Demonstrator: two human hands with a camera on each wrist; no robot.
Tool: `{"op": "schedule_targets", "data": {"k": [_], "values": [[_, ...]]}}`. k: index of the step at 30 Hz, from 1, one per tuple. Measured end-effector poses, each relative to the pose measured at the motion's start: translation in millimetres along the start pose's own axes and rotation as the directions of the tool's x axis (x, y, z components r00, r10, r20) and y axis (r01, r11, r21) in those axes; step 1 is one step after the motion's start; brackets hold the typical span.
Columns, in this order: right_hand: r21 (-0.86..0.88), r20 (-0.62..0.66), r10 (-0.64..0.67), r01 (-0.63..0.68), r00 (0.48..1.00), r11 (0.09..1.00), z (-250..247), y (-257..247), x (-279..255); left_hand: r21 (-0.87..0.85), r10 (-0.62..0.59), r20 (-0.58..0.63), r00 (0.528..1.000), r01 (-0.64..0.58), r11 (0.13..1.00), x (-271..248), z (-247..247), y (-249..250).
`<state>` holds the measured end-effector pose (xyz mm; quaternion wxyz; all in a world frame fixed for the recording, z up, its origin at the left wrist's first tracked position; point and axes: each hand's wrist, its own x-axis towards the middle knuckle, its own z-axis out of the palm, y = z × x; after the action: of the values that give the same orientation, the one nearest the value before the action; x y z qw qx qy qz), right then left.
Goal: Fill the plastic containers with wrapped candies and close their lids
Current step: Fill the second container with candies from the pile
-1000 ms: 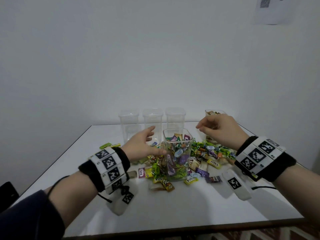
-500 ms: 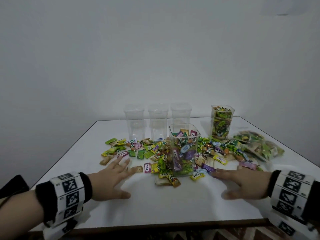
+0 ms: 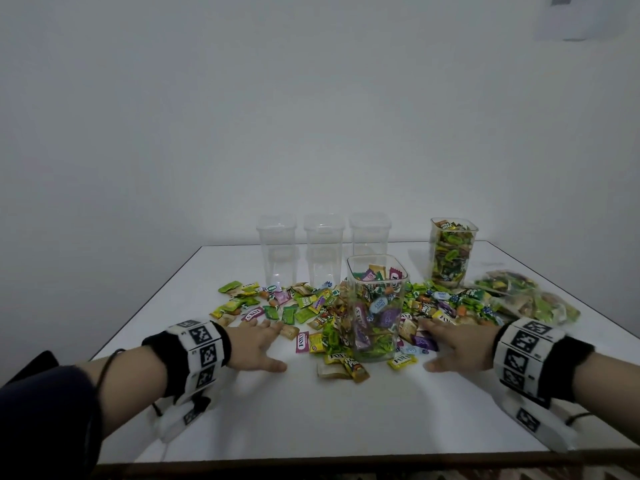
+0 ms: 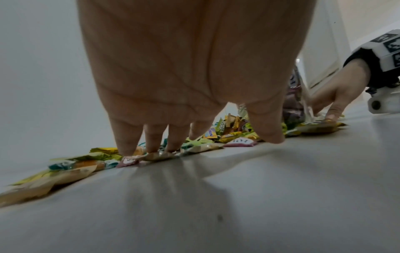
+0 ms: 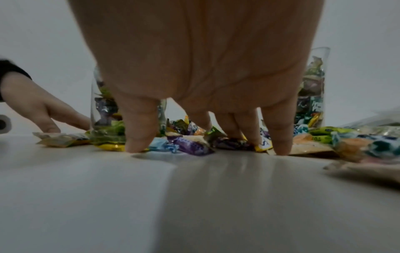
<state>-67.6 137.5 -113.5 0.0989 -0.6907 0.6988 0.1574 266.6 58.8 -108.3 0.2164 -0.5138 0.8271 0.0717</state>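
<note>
A clear plastic container (image 3: 376,306), lidless and mostly full of wrapped candies, stands mid-table inside a spread of loose wrapped candies (image 3: 298,306). My left hand (image 3: 258,344) lies flat on the table left of it, fingers straight, fingertips (image 4: 129,149) touching the near edge of the candies. My right hand (image 3: 450,344) lies flat to the container's right, its fingertips (image 5: 280,147) among the candies (image 5: 190,145). Neither hand holds anything. Three empty clear containers (image 3: 323,251) stand in a row behind. A full lidless container (image 3: 452,252) stands at the back right.
Clear bags of candies (image 3: 523,299) lie at the right side of the white table (image 3: 346,427). A white wall rises behind the table. The table's front edge runs close below my wrists. No lids show in any view.
Both hands came down from around the container's top and now lie flat on the table either side of it. In the last half second they slid forward to the candies.
</note>
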Motion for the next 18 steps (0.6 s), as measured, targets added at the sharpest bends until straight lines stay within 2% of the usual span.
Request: {"op": "schedule_targets", "data": {"k": [4,8,13,18], "values": [[0.020,-0.029,-0.022,0.022,0.999,1.000,-3.0,-2.5,16.8,-0.056,0.018,-0.038,0.999,-0.020,0.998,19.8,-5.4,-0.4],[-0.010,-0.036,-0.098,0.097,0.995,0.995,-9.0,-7.8,25.8,-0.090,0.047,-0.134,0.990,-0.060,0.994,42.8,-10.3,-2.4],[-0.002,-0.138,-0.159,0.161,0.977,0.987,-11.7,-8.3,33.7,-0.156,0.013,-0.233,0.972,-0.051,0.986,65.5,-14.8,-10.2],[0.045,-0.207,-0.130,0.142,0.970,0.989,-13.1,-5.6,34.4,-0.138,0.002,-0.184,0.983,-0.027,0.990,67.5,-14.0,-11.6]]}}
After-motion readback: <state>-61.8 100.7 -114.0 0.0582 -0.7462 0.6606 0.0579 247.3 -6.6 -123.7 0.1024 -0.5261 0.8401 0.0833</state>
